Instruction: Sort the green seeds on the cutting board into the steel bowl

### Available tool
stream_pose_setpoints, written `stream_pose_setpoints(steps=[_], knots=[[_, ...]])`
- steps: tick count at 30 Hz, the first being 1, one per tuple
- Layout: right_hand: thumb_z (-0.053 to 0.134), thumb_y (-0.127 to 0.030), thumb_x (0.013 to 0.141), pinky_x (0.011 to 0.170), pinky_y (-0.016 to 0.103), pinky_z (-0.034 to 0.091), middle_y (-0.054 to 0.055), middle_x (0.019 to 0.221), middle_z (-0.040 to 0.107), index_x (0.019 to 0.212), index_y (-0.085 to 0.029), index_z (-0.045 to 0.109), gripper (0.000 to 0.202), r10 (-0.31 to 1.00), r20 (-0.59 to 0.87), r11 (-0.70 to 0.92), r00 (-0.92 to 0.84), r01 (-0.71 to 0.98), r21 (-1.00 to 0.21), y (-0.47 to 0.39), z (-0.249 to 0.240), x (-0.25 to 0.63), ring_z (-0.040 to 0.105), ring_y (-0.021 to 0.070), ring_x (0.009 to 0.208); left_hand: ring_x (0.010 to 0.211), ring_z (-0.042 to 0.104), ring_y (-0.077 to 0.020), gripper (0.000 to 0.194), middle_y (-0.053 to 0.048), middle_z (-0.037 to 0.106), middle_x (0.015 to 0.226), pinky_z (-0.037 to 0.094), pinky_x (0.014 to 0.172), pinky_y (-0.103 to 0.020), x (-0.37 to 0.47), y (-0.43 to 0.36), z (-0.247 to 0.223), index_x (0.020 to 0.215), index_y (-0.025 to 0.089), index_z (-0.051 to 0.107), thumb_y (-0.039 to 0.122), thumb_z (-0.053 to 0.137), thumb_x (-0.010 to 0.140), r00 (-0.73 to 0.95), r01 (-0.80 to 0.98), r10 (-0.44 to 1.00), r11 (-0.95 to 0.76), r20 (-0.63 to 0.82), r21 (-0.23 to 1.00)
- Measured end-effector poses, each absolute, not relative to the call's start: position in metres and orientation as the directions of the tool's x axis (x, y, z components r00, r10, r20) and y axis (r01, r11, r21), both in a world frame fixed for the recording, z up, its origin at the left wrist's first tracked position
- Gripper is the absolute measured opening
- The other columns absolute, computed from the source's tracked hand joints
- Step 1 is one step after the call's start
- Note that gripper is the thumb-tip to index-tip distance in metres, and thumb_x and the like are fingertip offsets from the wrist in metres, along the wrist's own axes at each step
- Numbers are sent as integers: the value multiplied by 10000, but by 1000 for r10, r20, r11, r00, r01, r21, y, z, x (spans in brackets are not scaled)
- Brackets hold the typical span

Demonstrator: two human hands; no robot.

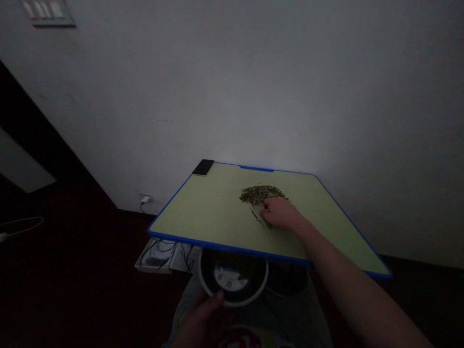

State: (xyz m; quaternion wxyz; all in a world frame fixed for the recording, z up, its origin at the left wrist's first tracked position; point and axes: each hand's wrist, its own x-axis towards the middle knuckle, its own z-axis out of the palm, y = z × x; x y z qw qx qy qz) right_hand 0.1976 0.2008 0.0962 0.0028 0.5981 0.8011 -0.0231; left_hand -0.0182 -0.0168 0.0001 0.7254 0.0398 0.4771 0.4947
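Head view: our right hand [281, 212] has its fingers closed on a thin, flat, pale scraper [262, 217], material unclear, at mid-bench, just nearside of the loose brown-green granule pile [259, 193]. Its long axis slants far-left to near-right across the yellow-green, blue-edged bench [213, 208]. We judge we're gathering granules; next stroke calls for a flush edge. Left hand [201, 314] grips the dark, round, white-rimmed bowl [267, 280] below.

Looks like home room: pale wall [246, 92], switch panel [49, 12], plugged-in charger [146, 199], dark floor [76, 285].
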Motion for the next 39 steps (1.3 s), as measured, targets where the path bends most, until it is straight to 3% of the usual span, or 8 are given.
stream_pose_setpoints(steps=[8,14,21,26,34,39], knots=[[518,-388,837,744,336,469,134,1022,721,982,-186,694,305,961,-46,273,-274,962,-22,212,97,198,660,282,947,993,722,-308,509,-73,790,1019,541,822,-387,-18,-16,-7,1087,232,597,269,825,633,47,-707,770,476,-636,523],[515,-399,851,740,334,461,116,1031,718,1011,-204,681,302,937,-38,348,-348,937,8,224,100,198,657,266,928,1009,716,-327,642,-98,790,1021,520,894,-432,-18,-16,-10,1206,232,560,258,827,623,69,-736,767,470,-637,487],[520,-401,869,743,326,455,96,1068,710,1076,-230,666,307,851,-68,524,-520,850,60,239,108,197,651,261,952,1043,703,-311,504,-82,786,1043,516,898,-406,-19,-16,-8,1094,230,618,267,819,633,52,-708,758,487,-650,512],[531,-380,868,757,327,447,97,1080,707,1110,-238,660,309,782,-73,623,-619,776,93,242,113,193,647,264,969,997,717,-298,598,-76,793,1003,528,858,-384,-19,-16,-13,1173,230,591,256,824,623,37,-709,755,481,-655,516],[534,-346,873,763,304,421,86,1042,710,1113,-215,673,307,684,-86,728,-724,685,25,232,118,190,641,237,948,961,727,-298,469,-84,795,963,528,876,-413,-18,-16,-5,1073,208,612,252,811,651,54,-691,760,497,-647,526],[543,-346,868,737,281,404,77,1017,713,1059,-216,682,269,671,-105,739,-734,674,16,224,118,191,641,223,922,955,730,-308,550,-82,794,974,534,872,-426,-18,-15,-6,1129,220,584,241,818,631,68,-698,777,486,-626,527]])
